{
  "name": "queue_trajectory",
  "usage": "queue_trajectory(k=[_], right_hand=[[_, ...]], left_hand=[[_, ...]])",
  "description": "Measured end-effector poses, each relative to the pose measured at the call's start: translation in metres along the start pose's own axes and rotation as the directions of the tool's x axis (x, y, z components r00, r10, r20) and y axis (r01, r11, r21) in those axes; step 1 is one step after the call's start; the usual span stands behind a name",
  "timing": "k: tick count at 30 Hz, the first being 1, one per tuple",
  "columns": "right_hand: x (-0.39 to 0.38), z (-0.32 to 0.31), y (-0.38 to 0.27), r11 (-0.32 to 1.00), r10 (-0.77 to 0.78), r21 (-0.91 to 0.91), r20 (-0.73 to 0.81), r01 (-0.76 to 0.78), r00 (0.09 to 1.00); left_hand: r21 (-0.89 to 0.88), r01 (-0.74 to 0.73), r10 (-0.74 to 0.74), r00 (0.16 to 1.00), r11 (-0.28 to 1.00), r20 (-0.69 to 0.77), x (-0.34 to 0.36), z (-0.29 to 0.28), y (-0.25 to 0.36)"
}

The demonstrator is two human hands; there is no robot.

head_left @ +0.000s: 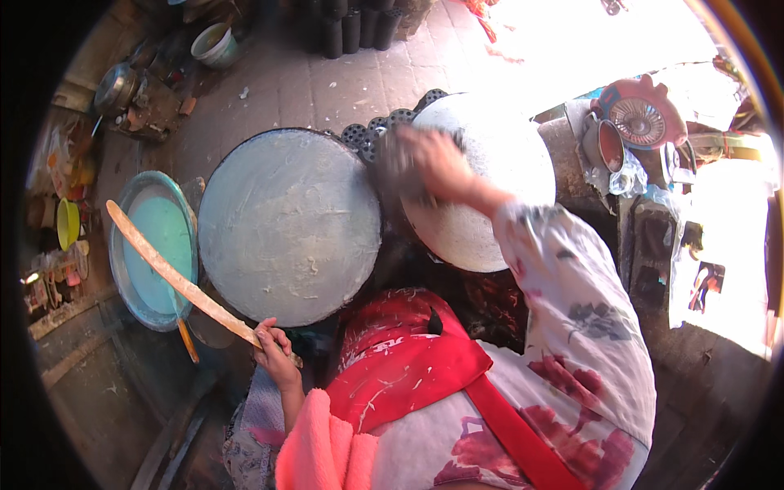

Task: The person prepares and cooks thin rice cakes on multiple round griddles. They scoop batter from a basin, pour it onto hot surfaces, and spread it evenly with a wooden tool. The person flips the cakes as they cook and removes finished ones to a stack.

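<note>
My left hand (276, 349) is closed around one end of a long, slightly curved wooden stick (175, 278). The stick slants up and left, passing over a blue-green basin (181, 178) of pale green liquid. Beside that hand is a round flat griddle (286, 220) coated with a thin whitish layer. My right hand (441, 167) is over the left part of a second, paler griddle (514, 180). Motion smears its fingers, and a dark, soft-looking thing (394, 167) under them is too blurred to name.
Perforated coal briquettes (354, 135) stand behind and between the griddles; more dark cylinders (351, 31) are at the far side. An orange-handled tool (188, 341) leans in the basin. At right are a pink fan-like device (641, 118) and a mug (610, 145).
</note>
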State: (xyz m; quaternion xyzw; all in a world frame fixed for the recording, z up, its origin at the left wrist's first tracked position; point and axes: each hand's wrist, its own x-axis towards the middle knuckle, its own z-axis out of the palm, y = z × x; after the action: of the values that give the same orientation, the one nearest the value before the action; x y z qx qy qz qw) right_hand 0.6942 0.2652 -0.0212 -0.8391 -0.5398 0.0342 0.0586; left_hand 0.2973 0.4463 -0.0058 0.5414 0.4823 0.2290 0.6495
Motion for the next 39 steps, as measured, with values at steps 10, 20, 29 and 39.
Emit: queue_trajectory(k=[10,20,29,39], right_hand=[[-0.045,0.014,0.219,0.312,0.946,0.301,-0.013,-0.901,0.323],[0.027,0.003,0.068,0.926,0.373,0.125,-0.159,-0.356,0.914],[-0.184,-0.021,0.15,0.133,0.99,0.516,-0.026,-0.847,0.139],[-0.229,0.076,-0.119,0.428,0.866,0.527,-0.47,-0.734,0.168]], left_hand=[[0.084,-0.018,0.017,1.0,0.996,0.003,0.005,-0.021,0.003],[0.096,-0.182,0.149,0.949,0.979,0.278,0.029,0.023,0.018],[0.175,-0.128,0.07,0.95,0.976,0.304,0.035,0.025,0.006],[0.006,-0.106,0.09,0.877,0.994,0.472,0.033,0.089,0.033]])
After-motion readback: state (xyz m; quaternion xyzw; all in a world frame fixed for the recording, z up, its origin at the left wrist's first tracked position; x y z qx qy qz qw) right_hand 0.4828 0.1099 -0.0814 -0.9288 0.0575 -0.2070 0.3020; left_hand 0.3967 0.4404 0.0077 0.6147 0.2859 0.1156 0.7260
